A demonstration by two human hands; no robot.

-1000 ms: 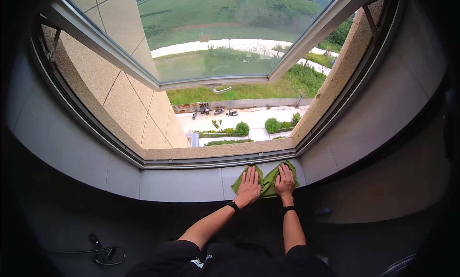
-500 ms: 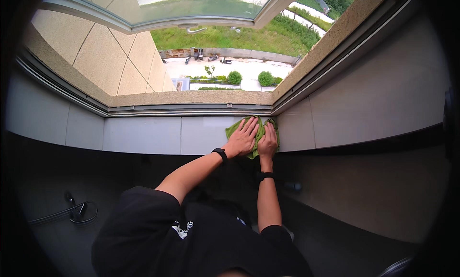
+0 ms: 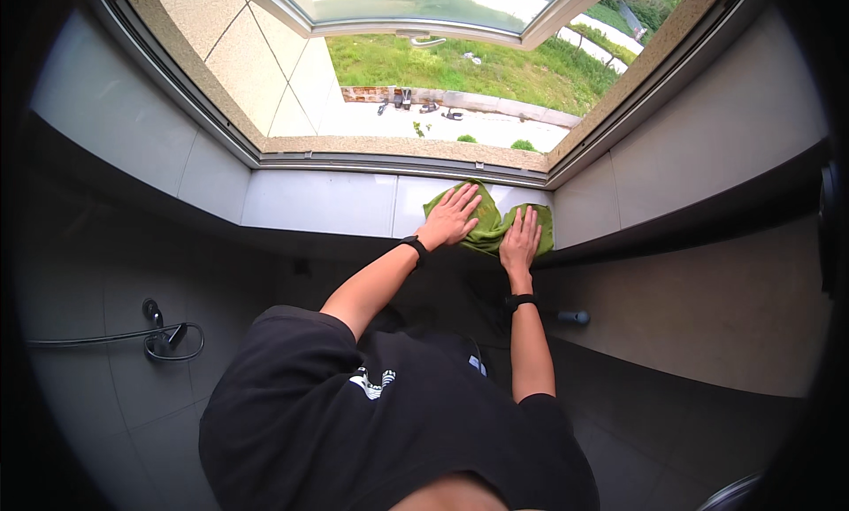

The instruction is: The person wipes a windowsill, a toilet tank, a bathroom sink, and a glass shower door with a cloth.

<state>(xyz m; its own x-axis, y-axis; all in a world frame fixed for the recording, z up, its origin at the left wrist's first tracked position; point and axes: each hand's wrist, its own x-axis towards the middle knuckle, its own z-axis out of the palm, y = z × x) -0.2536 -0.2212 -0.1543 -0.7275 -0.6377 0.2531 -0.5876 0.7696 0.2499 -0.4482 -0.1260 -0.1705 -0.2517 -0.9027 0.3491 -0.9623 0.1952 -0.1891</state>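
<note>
A green cloth (image 3: 485,231) lies rumpled on the pale tiled window sill (image 3: 318,199), close to its right corner. On the cloth's left part rests my left hand (image 3: 450,215), palm down with the fingers stretched out. My right hand (image 3: 522,238) presses flat on the right part, its fingers extended toward the window. A folded stretch of cloth shows between the two hands. Each wrist wears a black band.
Beyond the sill run the metal window track (image 3: 371,163) and an outward-tilted window sash (image 3: 424,24). Tiled side walls flank the opening. Lower left, a shower fitting with a hose (image 3: 157,334) is mounted on the dark wall.
My hands have moved apart, and the cloth is spread wider between them. My right hand's fingers, bunched before, now lie straight. The whole view has shifted.
</note>
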